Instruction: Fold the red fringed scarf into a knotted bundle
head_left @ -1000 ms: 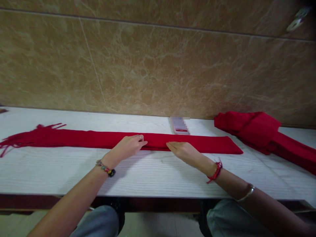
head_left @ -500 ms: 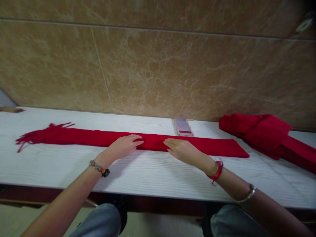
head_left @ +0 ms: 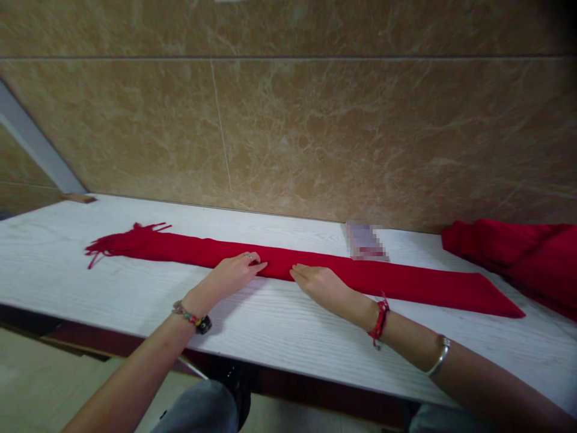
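while working near frame centre, keep red scarf (head_left: 278, 262) flat and evenly taut between left hand (head_left: 234, 270) and right hand (head_left: 325, 286); cannot tell whether pinching or merely touching.

Head view, one item: looked from the person's head, above and behind the left hand (head_left: 237, 270) and right hand (head_left: 324, 285); faced forward and down. Range: near, arm's reach. Field: white tabletop (head_left: 148, 300) under both hands, marbled wall (head_left: 306, 132) beyond them, knee (head_left: 202, 406) below the left. Dark patch (head_left: 565, 21), far beyond the right hand: possibly the lens's edge.
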`<state>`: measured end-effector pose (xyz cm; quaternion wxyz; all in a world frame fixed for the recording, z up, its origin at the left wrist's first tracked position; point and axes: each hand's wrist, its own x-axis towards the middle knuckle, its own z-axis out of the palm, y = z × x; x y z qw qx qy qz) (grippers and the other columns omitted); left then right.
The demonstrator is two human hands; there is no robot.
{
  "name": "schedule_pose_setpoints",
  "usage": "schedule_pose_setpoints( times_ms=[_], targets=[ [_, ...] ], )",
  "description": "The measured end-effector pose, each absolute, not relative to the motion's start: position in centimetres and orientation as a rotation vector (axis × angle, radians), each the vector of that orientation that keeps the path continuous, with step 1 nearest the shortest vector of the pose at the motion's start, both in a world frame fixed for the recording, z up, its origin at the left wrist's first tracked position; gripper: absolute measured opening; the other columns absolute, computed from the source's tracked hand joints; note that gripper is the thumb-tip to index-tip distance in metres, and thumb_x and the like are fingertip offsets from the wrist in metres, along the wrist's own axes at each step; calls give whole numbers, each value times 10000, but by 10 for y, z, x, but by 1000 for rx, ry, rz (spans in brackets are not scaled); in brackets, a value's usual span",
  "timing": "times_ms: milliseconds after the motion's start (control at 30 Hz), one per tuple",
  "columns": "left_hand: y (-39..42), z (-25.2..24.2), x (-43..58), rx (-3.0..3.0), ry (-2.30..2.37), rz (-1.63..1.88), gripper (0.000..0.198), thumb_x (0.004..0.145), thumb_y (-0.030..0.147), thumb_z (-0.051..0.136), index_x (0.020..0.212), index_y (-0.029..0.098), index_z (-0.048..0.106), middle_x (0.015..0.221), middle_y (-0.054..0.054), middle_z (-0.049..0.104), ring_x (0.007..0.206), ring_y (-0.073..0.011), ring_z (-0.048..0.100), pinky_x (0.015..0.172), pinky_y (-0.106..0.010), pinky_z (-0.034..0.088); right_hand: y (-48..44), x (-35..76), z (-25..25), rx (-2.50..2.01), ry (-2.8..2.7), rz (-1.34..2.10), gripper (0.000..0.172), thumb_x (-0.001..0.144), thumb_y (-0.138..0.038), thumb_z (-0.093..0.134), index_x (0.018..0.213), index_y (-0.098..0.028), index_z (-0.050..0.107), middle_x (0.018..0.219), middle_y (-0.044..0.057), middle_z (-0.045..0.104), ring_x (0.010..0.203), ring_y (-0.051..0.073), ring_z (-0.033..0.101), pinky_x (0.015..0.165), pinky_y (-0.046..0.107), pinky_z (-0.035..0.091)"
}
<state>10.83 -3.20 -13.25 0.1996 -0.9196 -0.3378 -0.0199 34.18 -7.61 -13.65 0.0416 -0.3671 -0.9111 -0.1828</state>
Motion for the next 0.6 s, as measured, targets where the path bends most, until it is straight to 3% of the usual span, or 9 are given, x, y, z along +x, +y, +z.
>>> schedule_pose_setpoints(
  times_ms=[300, 600],
  targets=[
    [-30, -129, 104, -2634, -961, -63, 311, 848, 119, 456, 1135, 201, 546, 1013, -61, 563, 873, -142, 543, 649, -198, 441, -76, 341, -134, -964, -2805, -715, 306, 806, -10, 429, 1081, -13, 562, 1082, 199, 603, 993, 234, 584, 838, 330, 487],
    [-28, -128, 88, -2612, -968, -20, 379, 847, 138, 451, 1198, 270, 506, 1011, -49, 538, 860, -137, 535, 670, -209, 438, -79, 344, -139, -1000, -2807, -601, 287, 807, -24, 433, 1055, -40, 577, 1066, 179, 615, 977, 218, 590, 830, 323, 484]
  ],
)
